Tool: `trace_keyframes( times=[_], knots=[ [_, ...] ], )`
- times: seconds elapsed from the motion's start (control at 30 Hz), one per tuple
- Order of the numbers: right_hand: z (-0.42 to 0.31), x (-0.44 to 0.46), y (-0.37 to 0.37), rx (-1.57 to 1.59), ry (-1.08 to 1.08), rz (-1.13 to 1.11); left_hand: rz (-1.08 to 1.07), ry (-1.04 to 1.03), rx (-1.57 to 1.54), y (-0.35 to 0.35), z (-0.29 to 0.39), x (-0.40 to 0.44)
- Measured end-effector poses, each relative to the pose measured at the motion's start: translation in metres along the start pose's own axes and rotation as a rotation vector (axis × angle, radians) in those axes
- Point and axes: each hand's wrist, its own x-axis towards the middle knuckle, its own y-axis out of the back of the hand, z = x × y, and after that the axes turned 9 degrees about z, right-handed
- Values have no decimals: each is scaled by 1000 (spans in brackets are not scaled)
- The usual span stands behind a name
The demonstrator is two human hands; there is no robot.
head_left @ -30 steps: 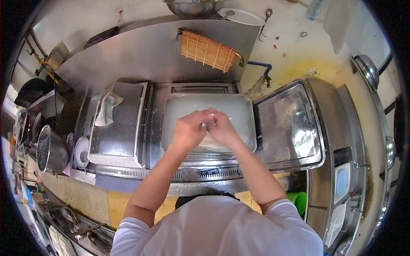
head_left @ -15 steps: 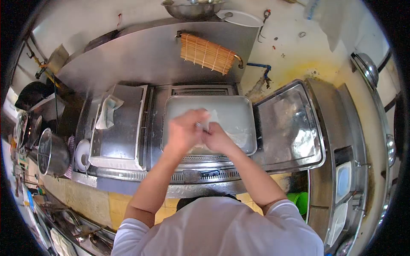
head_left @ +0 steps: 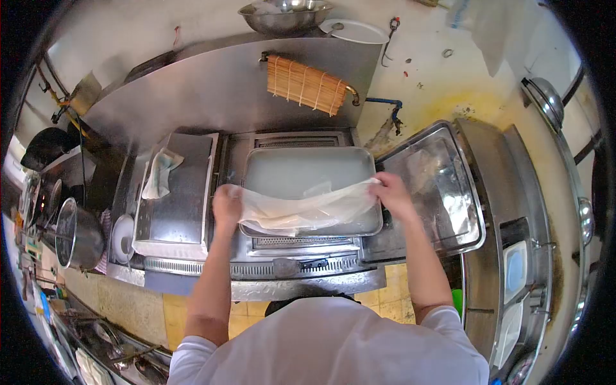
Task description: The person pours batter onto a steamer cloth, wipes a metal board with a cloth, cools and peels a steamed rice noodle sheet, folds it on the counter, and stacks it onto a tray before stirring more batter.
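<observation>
While stretching a thin, wet-looking whitish sheet [head_left: 305, 213] side to side at frame center, grips left end in left hand [head_left: 228, 204], fingers closed on it, slightly blurred. Pinches right end between thumb and fingers of right hand [head_left: 392, 194]. Spans near half of rectangular metal tray [head_left: 310, 151] holding cloudy pale liquid [head_left: 301, 170], far part left uncovered. Sags in the middle; cannot tell whether touching liquid. At top center, see round steel bowl [head_left: 277, 23] with metal items inside. Extends both forearms up from lower frame, hands spread wide, left past tray's left rim, right just past right rim, by large rectangular dark metal tray [head_left: 420, 186]. Leaves a gap between left hand and steel box [head_left: 179, 215], left of center.
</observation>
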Motion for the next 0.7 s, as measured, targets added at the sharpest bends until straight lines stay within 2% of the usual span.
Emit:
trace_keyframes(
  times=[0.03,0.1,0.17,0.2,0.23,0.3,0.33,0.43,0.47,0.53,0.6,0.67,0.7],
  knots=[
    [-23,-5,-7,40,10,-27,-32,-149,-64,-17,9,-9],
    [-48,-7,-24,91,22,-155,-143,-326,-286,-23,83,-33],
    [-72,-8,-33,146,49,-256,-590,-235,-549,27,188,-52],
    [-86,-9,-34,176,70,-292,-710,-316,-655,32,212,-56],
    [-97,-10,-33,206,92,-329,-723,-314,-646,36,230,-55],
    [-109,-7,-28,387,222,-252,-752,-311,-625,44,257,-46],
    [-113,-5,-27,479,286,-212,-579,-422,-576,54,266,-40],
    [-110,2,-41,447,273,-242,-340,-550,-689,61,280,-32],
    [-94,8,-58,310,399,-226,-282,-610,-671,62,280,-31],
    [-85,-14,-90,294,3,-220,-165,-719,-635,66,275,-30],
    [-62,-28,-98,26,147,-259,-100,-694,-604,80,256,-18],
    [49,-9,-113,-180,167,-124,24,-405,-609,82,215,2],
    [83,-4,-97,-291,167,-127,92,-321,-663,90,200,8]
  ],
)
